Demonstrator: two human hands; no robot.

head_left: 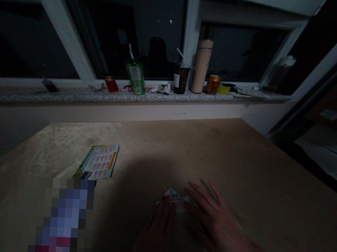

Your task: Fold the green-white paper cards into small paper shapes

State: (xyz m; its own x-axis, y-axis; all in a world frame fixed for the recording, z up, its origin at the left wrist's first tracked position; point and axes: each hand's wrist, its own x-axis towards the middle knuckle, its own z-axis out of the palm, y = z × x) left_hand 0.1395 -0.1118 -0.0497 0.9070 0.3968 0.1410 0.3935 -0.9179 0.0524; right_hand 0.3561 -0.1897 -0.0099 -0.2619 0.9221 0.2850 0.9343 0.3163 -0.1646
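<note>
Near the front middle of the tabletop [226, 156], the small folded paper [178, 203] lies between your two hands, well apart from the far edge. A broad stretch of brown surface runs from it to that edge, which stands before the pale wall [146, 113] under the windowsill [158, 98]. To your right, the side edge slants outward toward you, leaving wide room beyond your right hand [215, 222]. To your left, a printed sheet [100, 161] lies flat at a slant, with a blue, pixelated patch just in front of it; you cannot tell what that covers.

Your left hand [159, 226] comes up from the bottom, back uppermost, its fingers extended close together and laid over the left part of the paper. Its grip is released, flattened rather than curled around anything. Your right forearm enters from the lower right; that hand is palm down with fingers spread, one raised above the others. Its grip is released too, with the fingertips just beside the paper's right corner; in the dim light you cannot tell whether they touch it.
</note>
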